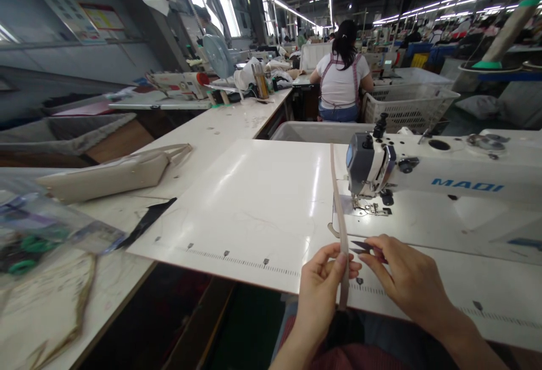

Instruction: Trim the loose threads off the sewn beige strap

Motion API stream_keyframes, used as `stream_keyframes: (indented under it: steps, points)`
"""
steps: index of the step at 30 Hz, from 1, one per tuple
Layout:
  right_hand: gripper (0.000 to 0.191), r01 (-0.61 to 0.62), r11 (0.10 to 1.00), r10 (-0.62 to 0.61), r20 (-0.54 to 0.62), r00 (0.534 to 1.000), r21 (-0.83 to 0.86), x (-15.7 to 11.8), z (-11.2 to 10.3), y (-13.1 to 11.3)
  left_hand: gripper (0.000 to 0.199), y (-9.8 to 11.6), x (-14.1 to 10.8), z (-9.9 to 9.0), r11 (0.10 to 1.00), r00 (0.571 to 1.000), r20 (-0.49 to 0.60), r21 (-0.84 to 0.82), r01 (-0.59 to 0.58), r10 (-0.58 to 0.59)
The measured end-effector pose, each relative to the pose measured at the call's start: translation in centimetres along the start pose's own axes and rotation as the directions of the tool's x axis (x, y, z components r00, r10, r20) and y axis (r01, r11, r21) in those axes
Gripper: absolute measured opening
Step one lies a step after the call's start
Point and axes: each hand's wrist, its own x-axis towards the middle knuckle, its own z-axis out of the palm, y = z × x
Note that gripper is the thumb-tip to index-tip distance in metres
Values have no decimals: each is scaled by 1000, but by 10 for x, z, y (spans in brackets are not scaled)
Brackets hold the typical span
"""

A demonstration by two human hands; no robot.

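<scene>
A narrow beige fabric strip runs from the far edge of the sewing table down past its front edge. My left hand pinches it near the front edge between thumb and fingers. Just to the right, my right hand is closed around a pair of small dark thread snips, mostly hidden in the palm. The blades stand apart and point left at the strip, close to my left fingertips; whether they touch it I cannot tell. Beyond my hands stands a white sewing machine, its presser foot right of the strip.
A ruler scale is printed along the table's front edge. At left lie a beige bag, a plastic bag holding green spools, and a black scrap. A co-worker sits ahead, beside a white basket.
</scene>
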Motion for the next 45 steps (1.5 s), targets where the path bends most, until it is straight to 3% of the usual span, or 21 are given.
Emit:
stream_keyframes:
  steps: [6,10,12,15,17,20,22,25,27,29,33,36,39,45]
  points:
    - [15,16,1000,-16,8,1000,21,-3,4,2,39,-2,-2,0,1000,1000,26,-4,-5,5]
    - [13,-137,963,122,75,990,233,-7,11,-1,39,-5,-2,1,1000,999,53,-14,6,-5]
    - [14,-266,885,245,104,964,383,-8,11,-3,38,-4,-2,1,1000,999,44,-9,10,-10]
    - [18,-444,678,424,182,887,586,-8,10,-7,35,-3,-3,1,1000,999,45,20,-13,12]
    - [21,-473,628,398,267,878,618,-7,11,-9,34,-4,-3,1,996,995,78,52,-66,61]
    - [11,-361,746,271,241,932,560,-4,14,-8,38,-10,-4,1,976,979,115,125,-180,166]
    - [14,-290,831,290,76,954,475,-2,14,-2,38,-13,-4,0,958,972,93,172,-229,216]
    - [7,-247,919,298,-129,946,307,-2,14,12,30,-15,-5,-2,956,976,58,198,-218,211]
    - [5,-227,942,256,-94,962,248,-4,14,17,29,-14,-5,-4,940,978,33,269,-208,207]
    - [15,-249,932,250,29,968,262,-6,17,15,27,-12,-5,-7,879,963,-21,414,-235,267]
    - [29,-417,845,340,265,902,335,-10,25,-2,23,-8,-8,-15,746,914,-74,606,-277,399]
    - [26,-375,871,291,281,915,317,-12,31,-13,24,-5,-10,-18,833,955,-65,508,-217,289]
    - [22,-233,940,197,161,967,250,-12,34,-19,28,-3,-11,-16,938,987,-15,316,-144,157]
    - [19,-79,995,80,-1,997,58,-7,33,-23,27,-3,-11,-10,976,993,2,184,-120,121]
